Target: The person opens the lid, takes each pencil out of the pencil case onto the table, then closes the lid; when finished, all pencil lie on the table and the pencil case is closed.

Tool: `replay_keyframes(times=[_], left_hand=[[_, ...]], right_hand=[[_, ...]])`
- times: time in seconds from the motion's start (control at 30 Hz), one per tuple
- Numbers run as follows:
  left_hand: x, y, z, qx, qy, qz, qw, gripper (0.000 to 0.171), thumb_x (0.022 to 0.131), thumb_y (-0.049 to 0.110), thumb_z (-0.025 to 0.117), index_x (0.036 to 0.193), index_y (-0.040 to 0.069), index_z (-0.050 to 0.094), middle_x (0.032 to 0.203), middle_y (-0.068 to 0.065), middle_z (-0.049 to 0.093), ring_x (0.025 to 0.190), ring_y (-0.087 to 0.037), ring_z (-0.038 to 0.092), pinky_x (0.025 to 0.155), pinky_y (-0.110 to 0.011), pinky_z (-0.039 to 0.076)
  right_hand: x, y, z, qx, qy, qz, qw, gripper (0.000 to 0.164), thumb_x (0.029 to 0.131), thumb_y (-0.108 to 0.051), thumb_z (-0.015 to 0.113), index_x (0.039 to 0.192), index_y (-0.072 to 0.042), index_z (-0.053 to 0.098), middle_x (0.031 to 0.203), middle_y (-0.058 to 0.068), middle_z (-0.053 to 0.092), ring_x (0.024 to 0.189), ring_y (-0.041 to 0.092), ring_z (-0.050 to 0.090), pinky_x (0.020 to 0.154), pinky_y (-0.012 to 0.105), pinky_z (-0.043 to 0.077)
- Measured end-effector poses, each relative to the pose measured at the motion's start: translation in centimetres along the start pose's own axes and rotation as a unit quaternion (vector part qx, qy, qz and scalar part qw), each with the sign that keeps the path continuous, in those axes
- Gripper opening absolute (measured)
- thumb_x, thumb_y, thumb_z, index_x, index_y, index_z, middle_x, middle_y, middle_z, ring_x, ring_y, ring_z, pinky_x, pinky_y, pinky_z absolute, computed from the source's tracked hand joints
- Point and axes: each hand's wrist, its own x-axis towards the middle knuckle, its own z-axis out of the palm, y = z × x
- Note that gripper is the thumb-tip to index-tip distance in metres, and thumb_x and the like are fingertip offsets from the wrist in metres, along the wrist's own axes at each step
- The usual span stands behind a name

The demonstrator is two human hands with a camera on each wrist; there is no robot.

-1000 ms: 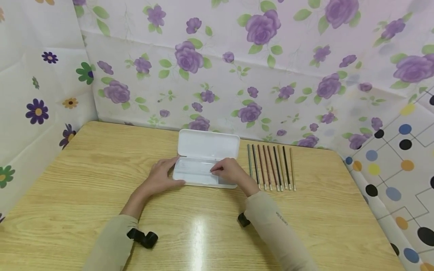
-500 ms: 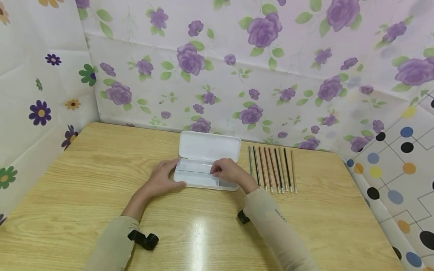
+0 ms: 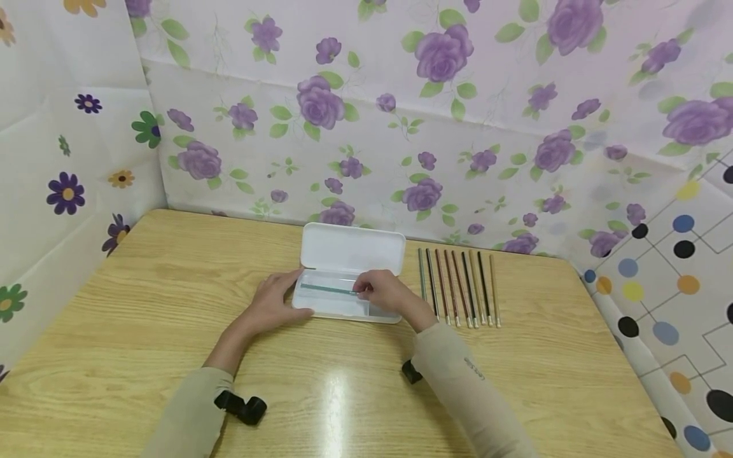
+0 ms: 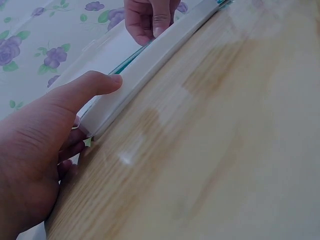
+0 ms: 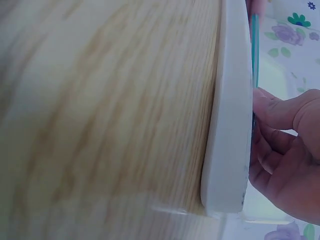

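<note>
Compared with the frame one second earlier, a green pencil (image 3: 328, 289) now lies lengthwise inside the tray of the open white pencil case (image 3: 343, 306), where only the pale tray floor showed before; both hands occupy nearly the same places. The right hand (image 3: 385, 293) pinches the right end of the green pencil with curled fingertips over the tray; the right wrist view shows the pencil's teal shaft (image 5: 255, 47) just above the case's front wall (image 5: 231, 115). The left hand (image 3: 273, 300) rests against the left end of the case, thumb laid straight along the front wall (image 4: 150, 65) and fingers relaxed, gripping nothing. The case sits at the middle of the wooden table (image 3: 143, 305), its lid (image 3: 352, 247) folded back toward the floral backdrop (image 3: 366, 114). Just to the right of the case, a row of coloured pencils (image 3: 458, 286) lies side by side, tips pointing away from the person; the right forearm's beige sleeve (image 3: 464, 388) passes near their lower ends. A dotted cloth (image 3: 664, 286) borders the table's right edge.
</note>
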Motion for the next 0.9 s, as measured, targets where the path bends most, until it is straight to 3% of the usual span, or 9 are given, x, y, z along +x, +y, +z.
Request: replay_keyframes(times=[0.27, 0.47, 0.67, 0.9], left_hand=[[0.1, -0.1, 0.1, 0.002, 0.002, 0.004, 1.0, 0.092, 0.078, 0.039, 0.078, 0.15, 0.005, 0.034, 0.146, -0.02, 0.04, 0.134, -0.04, 0.026, 0.105, -0.061, 0.017], [0.0, 0.0, 0.0, 0.003, 0.001, 0.0, 1.0, 0.091, 0.078, 0.038, 0.079, 0.15, 0.005, 0.034, 0.145, -0.021, 0.04, 0.134, -0.041, 0.026, 0.104, -0.061, 0.019], [0.0, 0.1, 0.1, -0.004, -0.004, -0.008, 1.0, 0.091, 0.078, 0.039, 0.078, 0.151, 0.006, 0.033, 0.145, -0.022, 0.039, 0.134, -0.042, 0.025, 0.103, -0.063, 0.021], [0.0, -0.1, -0.1, 0.0, -0.006, -0.006, 1.0, 0.093, 0.079, 0.041, 0.077, 0.151, 0.006, 0.031, 0.146, -0.021, 0.037, 0.134, -0.042, 0.024, 0.102, -0.064, 0.022]], right_hand=[[-0.7, -0.3, -0.6, 0.015, 0.053, -0.021, 0.998, 0.016, 0.093, 0.003, 0.059, 0.104, 0.001, 0.07, 0.103, 0.011, 0.068, 0.096, 0.024, 0.062, 0.085, 0.035, 0.05], [-1.4, 0.2, -1.6, 0.01, 0.121, -0.003, 0.993, 0.016, 0.094, 0.002, 0.059, 0.105, 0.0, 0.069, 0.103, 0.01, 0.067, 0.098, 0.025, 0.062, 0.085, 0.037, 0.05], [-2.7, 1.5, -2.7, 0.008, 0.209, 0.021, 0.978, 0.015, 0.095, 0.001, 0.057, 0.106, 0.004, 0.067, 0.099, 0.013, 0.065, 0.09, 0.026, 0.061, 0.079, 0.039, 0.051], [-4.8, 4.4, -4.8, 0.084, 0.283, 0.065, 0.953, 0.017, 0.096, 0.002, 0.055, 0.109, 0.009, 0.063, 0.1, 0.02, 0.065, 0.091, 0.032, 0.061, 0.078, 0.043, 0.051]])
